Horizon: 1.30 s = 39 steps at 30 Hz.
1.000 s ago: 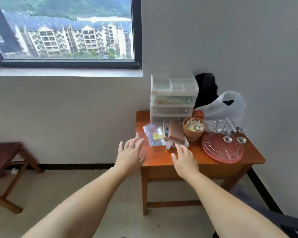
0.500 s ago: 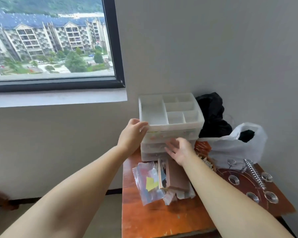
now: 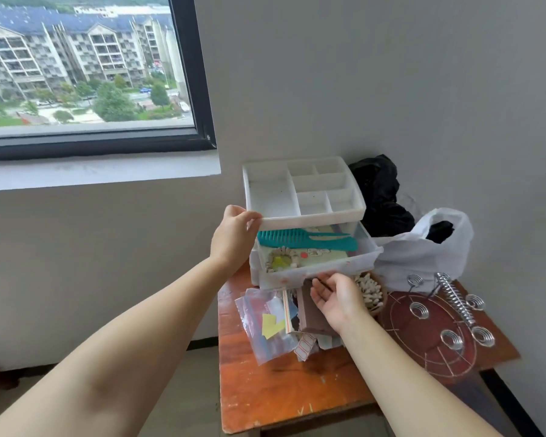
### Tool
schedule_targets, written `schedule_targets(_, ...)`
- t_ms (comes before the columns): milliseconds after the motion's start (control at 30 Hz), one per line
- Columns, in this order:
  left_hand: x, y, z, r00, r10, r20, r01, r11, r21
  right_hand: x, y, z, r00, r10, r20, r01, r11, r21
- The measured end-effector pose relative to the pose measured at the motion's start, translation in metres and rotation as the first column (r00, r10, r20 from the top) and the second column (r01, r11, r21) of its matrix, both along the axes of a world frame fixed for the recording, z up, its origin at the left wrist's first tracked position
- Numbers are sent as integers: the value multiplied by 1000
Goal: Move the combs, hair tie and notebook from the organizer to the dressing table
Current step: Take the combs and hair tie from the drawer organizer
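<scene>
A white plastic organizer (image 3: pixel 309 216) stands at the back of a small wooden table (image 3: pixel 281 389). Its top drawer (image 3: pixel 364 257) is pulled out. Inside lies a teal comb (image 3: pixel 306 241) on top of a pale green notebook (image 3: pixel 316 258) with a sticker-like picture. My left hand (image 3: pixel 234 236) grips the front left corner of the organizer's top tray. My right hand (image 3: pixel 336 294) is palm up under the drawer's front edge, fingers on it. I see no hair tie.
A clear bag of paper scraps (image 3: pixel 265 323), a brown box (image 3: pixel 312 310) and labels lie in front of the organizer. A bowl of small pegs (image 3: pixel 371 293), a red wire rack with metal coils (image 3: pixel 432 329), a white plastic bag (image 3: pixel 423 250) and black cloth (image 3: pixel 379 190) crowd the right.
I have stepped closer. My left hand took hold of the organizer's top corner, and my right hand has drawn the top drawer out, baring the teal comb and notebook.
</scene>
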<state>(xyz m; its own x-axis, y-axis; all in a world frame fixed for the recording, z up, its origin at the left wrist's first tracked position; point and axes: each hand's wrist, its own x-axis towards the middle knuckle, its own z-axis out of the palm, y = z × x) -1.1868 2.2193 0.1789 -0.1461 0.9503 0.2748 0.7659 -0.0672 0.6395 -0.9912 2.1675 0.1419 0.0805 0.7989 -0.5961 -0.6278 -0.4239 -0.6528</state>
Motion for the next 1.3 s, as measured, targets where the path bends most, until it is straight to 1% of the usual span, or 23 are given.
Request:
schedule_targets(100, 4, -5, -1, 1000, -16, 27, 16, 1000, -13, 9, -18, -5, 1000, -11, -15, 10, 1000, -27)
schedule_targets(133, 6, -7, -3, 1000, -17, 7, 17, 999, -28, 11, -23, -7, 999, -13, -33, 12, 999, -32)
schedule_targets(200, 12, -15, -5, 993, 7, -117, -13, 999, -52, 14, -30, -9, 998, -9, -69, 7, 1000, -26)
schedule_targets(267, 19, -26, -6, 969, 4, -246, -2, 1000, 7, 17, -32, -8, 996, 26, -81, -26, 1000, -7)
schedule_targets(300, 24, -31, -6, 953, -28, -301, 46, 998, 51, 20, -32, -4, 997, 73, -34, -74, 997, -5)
schedule_targets(333, 28, -35, -7, 928, -71, -365, 104, 992, 73, 24, -31, 0, 985, 153, 80, -152, 988, -12)
schedule_targets(367, 31, -38, -8, 892, -112, -438, 152, 987, 57, 30, -30, 7, 931, 262, 253, -263, 964, -30)
schedule_targets(400, 35, -41, -9, 850, -146, -505, 174, 985, 8, 37, -26, 15, 822, 358, 442, -373, 926, -57)
schedule_targets(433, 39, -42, -9, 814, -170, -556, 168, 984, -56, 45, -21, 24, 681, 402, 612, -462, 884, -67)
schedule_targets(467, 43, -41, -8, 785, -185, -591, 145, 983, -116, 52, -14, 33, 540, 378, 752, -525, 850, -51)
schedule_targets(533, 51, -38, -4, 742, -202, -640, 101, 976, -191, 60, 7, 50, 245, 153, 957, -598, 801, 25)
schedule_targets(567, 56, -36, -2, 716, -211, -666, 86, 973, -216, 59, 19, 56, 94, 45, 995, -657, 754, 28)
schedule_targets(600, 60, -34, 0, 689, -221, -690, 68, 968, -241, 55, 30, 59, -58, -1, 998, -727, 685, -42)
schedule_targets(667, 65, -33, 1, 653, -237, -719, 26, 956, -292, 44, 50, 53, -334, 37, 942, -796, 524, -303)
schedule_targets(700, 67, -33, 0, 642, -239, -729, 11, 953, -303, 40, 57, 47, -453, 47, 890, -777, 470, -420)
schedule_targets(733, 68, -33, -2, 631, -235, -739, 2, 953, -302, 38, 63, 40, -540, 26, 841, -747, 446, -493)
schedule_targets(767, 68, -34, -5, 623, -228, -748, -1, 956, -292, 37, 68, 34, -594, -16, 804, -724, 448, -525)
schedule_targets(833, 68, -37, -12, 627, -219, -748, 8, 961, -275, 39, 75, 23, -631, -122, 766, -714, 476, -513)
schedule_targets(900, 68, -40, -19, 629, -229, -743, 19, 960, -279, 41, 80, 16, -630, -192, 752, -727, 487, -485)
schedule_targets(967, 68, -43, -27, 600, -232, -765, 19, 961, -277, 41, 82, 10, -622, -226, 750, -739, 488, -465)
schedule_targets(1167, 66, -49, -37, 597, -246, -764, 75, 965, -253, 43, 78, 0, -542, -226, 809, -779, 497, -383)
schedule_targets(1233, 65, -49, -38, 592, -246, -768, 93, 967, -238, 43, 78, 0, -534, -211, 819, -780, 497, -380)
schedule_targets(1300, 64, -50, -37, 611, -234, -756, 118, 971, -205, 44, 77, 2, -530, -179, 829, -774, 501, -387)
